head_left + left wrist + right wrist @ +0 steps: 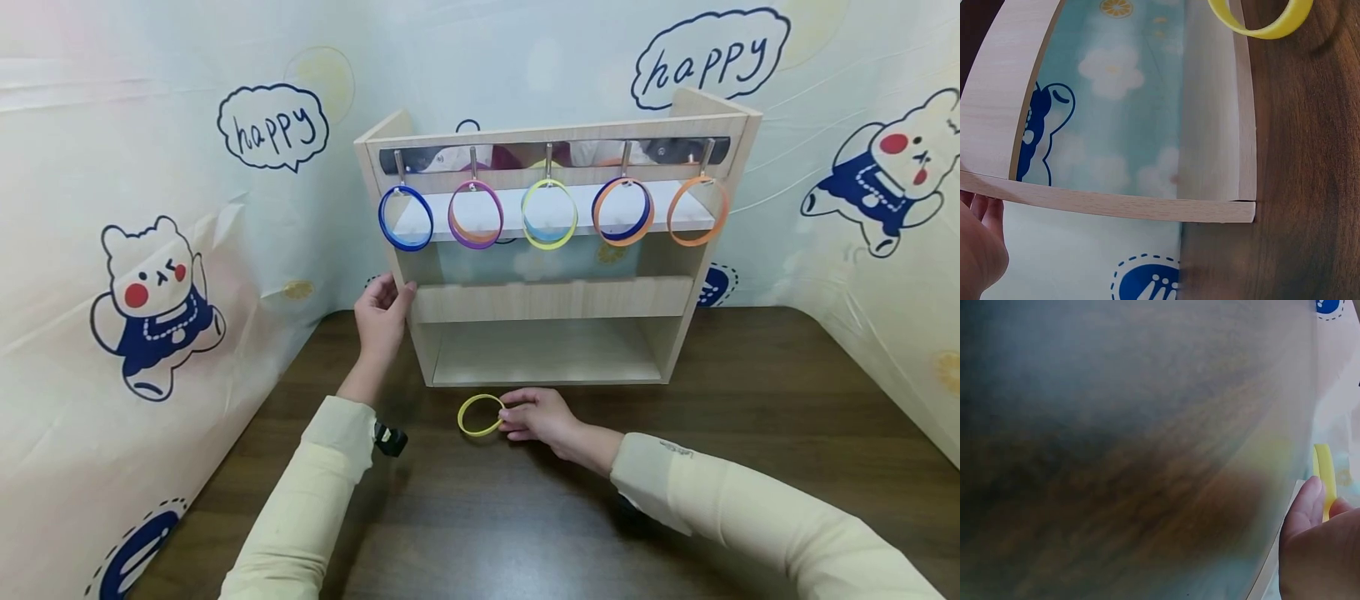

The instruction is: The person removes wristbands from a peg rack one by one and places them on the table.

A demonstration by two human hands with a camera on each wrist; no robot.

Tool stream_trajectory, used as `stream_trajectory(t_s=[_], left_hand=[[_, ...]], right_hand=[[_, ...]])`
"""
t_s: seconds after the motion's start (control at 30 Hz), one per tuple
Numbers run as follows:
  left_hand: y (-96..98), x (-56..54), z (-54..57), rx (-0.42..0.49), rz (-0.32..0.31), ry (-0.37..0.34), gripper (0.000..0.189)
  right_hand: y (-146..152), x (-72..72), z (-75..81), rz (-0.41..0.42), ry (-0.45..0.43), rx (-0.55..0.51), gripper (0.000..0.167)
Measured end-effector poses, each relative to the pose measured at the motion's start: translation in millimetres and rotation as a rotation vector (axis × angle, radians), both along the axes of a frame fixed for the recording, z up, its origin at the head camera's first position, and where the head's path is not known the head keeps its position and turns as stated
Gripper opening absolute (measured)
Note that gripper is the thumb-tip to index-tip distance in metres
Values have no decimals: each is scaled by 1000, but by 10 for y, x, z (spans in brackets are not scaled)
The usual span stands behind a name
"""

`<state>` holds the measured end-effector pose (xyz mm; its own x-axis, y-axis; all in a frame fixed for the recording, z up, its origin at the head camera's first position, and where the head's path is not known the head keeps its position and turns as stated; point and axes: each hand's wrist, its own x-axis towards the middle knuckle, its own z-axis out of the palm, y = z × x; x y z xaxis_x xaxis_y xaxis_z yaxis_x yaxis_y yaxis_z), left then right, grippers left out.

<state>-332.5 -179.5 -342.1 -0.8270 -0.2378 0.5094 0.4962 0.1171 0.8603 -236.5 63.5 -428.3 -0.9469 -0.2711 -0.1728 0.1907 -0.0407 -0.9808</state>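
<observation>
My right hand [542, 419] pinches a thin yellow ring [462, 417] by its right side, low over the table in front of a pale wooden rack [555, 303]. The right wrist view shows the yellow ring [1324, 469] edge-on between thumb and fingers. My left hand [381, 317] holds the rack's left side panel, thumb at the front edge. In the left wrist view its fingers [991, 212] reach the panel's outer face. Five hooks across the rack's top carry rings: blue [406, 245], purple [453, 223], yellow-green [573, 218], orange with dark blue [649, 218], and orange [723, 218].
The rack stands toward the back of a dark brown wooden table [480, 517], with an open lower compartment [547, 354] facing me. A printed cloth [285, 217] hangs behind and along both sides. A dark device [390, 439] is strapped at my left wrist.
</observation>
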Motion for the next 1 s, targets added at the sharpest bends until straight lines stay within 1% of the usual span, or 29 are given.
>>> stream_trajectory(t_s=[0.13,0.27,0.5,0.7,1.0], left_hand=[[-8,-5,-7,6,-8,-6,36],[1,17,31,6,-27,-17,36],[64,245,218,-26,-27,-26,34],[62,253,217,-21,-24,-21,34],[66,241,212,-15,-31,-15,34]], right_hand=[[-24,-2,0,11,-7,23,34],[-37,4,-3,13,-8,42,32],[-60,8,-24,20,-1,94,30],[-77,1,-32,12,3,138,29],[-79,-11,-57,4,15,148,28]])
